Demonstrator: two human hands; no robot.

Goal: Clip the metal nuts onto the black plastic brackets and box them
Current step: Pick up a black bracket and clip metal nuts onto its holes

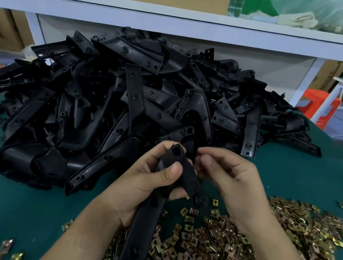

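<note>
Left hand (149,183) is gripping a long black plastic bracket (144,229)
Right hand (231,179) is curling at its far end; I cannot tell if it is holding anything.

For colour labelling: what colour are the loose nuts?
The nuts are brassy gold, some coppery; head view.

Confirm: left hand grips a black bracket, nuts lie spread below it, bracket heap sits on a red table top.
Not quite: the table top is green, not red, as the head view shows. The left hand does grip a black bracket, nuts lie spread below it, and the bracket heap sits on it.
</note>
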